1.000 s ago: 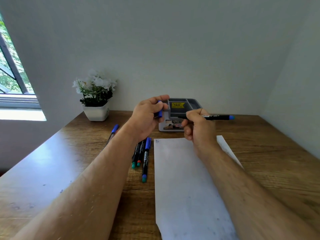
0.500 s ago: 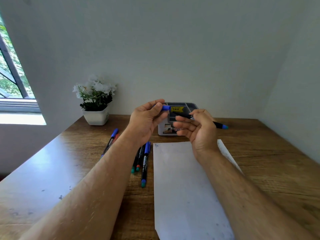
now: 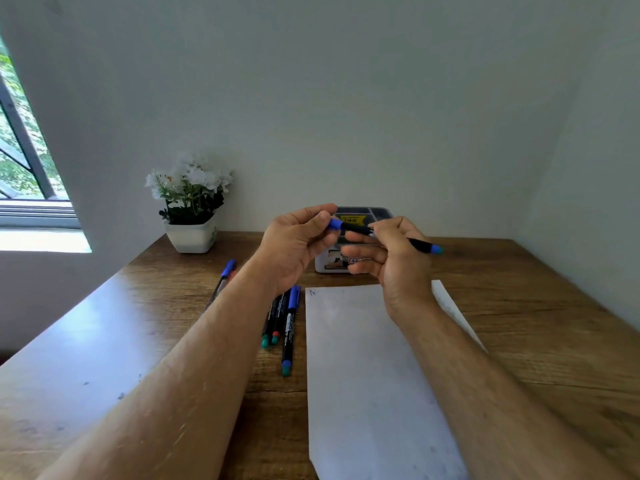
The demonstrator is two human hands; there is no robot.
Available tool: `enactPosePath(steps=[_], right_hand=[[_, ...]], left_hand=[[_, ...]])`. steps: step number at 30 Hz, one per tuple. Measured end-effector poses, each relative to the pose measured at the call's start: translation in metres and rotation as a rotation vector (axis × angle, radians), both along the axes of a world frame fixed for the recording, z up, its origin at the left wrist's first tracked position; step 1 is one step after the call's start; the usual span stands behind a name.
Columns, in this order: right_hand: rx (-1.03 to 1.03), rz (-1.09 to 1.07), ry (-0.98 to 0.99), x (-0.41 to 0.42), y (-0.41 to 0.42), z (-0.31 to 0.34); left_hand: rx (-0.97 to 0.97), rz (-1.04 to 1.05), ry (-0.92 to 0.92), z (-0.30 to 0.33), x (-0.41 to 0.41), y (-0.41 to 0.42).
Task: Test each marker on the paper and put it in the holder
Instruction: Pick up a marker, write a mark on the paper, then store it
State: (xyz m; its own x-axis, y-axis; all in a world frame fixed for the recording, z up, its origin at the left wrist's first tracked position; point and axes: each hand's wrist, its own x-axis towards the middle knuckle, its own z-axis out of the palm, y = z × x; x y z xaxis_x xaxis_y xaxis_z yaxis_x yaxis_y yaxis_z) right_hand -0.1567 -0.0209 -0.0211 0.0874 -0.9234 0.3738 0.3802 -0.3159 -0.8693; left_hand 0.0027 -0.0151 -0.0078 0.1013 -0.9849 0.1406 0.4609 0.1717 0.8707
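**Desk layout: paper in the middle, markers to its left, holder behind**

A white sheet of paper (image 3: 374, 375) is lying on the brown wooden table (image 3: 540, 341). Just left of it, a row of capped black markers (image 3: 281, 323) is lying on the table; two more markers (image 3: 223, 278) are lying farther left. The grey compartmented plastic holder (image 3: 375, 213) is standing behind the paper, near the wall. A white pot of white flowers (image 3: 191, 216) is sitting at the back left. Above the paper's far end, both hands are holding one blue-capped black marker (image 3: 360, 230), the left hand (image 3: 294, 244) at its left end, the right hand (image 3: 398, 261) around its barrel.

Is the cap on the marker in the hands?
On, or nearly: the blue cap meets the marker body's end, pinched by the left hand.
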Motion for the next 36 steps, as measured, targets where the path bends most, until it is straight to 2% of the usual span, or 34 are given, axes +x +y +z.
enactPosePath(steps=[6, 10, 12, 17, 20, 23, 29, 32, 36], right_hand=[[-0.058, -0.104, 0.093, -0.004, -0.004, 0.001], [0.009, 0.071, -0.030, -0.004, -0.002, 0.004], [-0.021, 0.090, -0.026, -0.005, -0.001, 0.004], [-0.406, -0.219, 0.459, -0.005, -0.002, -0.001], [-0.462, -0.350, 0.532, 0.000, -0.004, -0.004], [-0.441, -0.360, 0.486, 0.008, -0.003, -0.005], [-0.225, -0.240, 0.364, 0.011, -0.004, -0.009], [-0.172, -0.220, 0.364, 0.011, -0.005, -0.011], [-0.172, -0.299, 0.396, 0.012, -0.008, -0.014]], left_hand=[[-0.009, 0.047, 0.046, -0.002, 0.002, -0.001], [-0.019, 0.082, 0.117, -0.003, 0.004, -0.003], [-0.032, 0.088, 0.147, -0.003, 0.005, -0.004], [-0.056, 0.134, 0.168, -0.006, 0.009, -0.007], [-0.062, 0.122, 0.171, -0.008, 0.010, -0.008], [-0.075, 0.126, 0.200, -0.007, 0.008, -0.010], [-0.086, 0.148, 0.199, -0.009, 0.003, -0.010], [-0.094, 0.138, 0.130, -0.006, -0.004, -0.007], [-0.119, 0.294, -0.174, 0.012, -0.010, -0.008]])
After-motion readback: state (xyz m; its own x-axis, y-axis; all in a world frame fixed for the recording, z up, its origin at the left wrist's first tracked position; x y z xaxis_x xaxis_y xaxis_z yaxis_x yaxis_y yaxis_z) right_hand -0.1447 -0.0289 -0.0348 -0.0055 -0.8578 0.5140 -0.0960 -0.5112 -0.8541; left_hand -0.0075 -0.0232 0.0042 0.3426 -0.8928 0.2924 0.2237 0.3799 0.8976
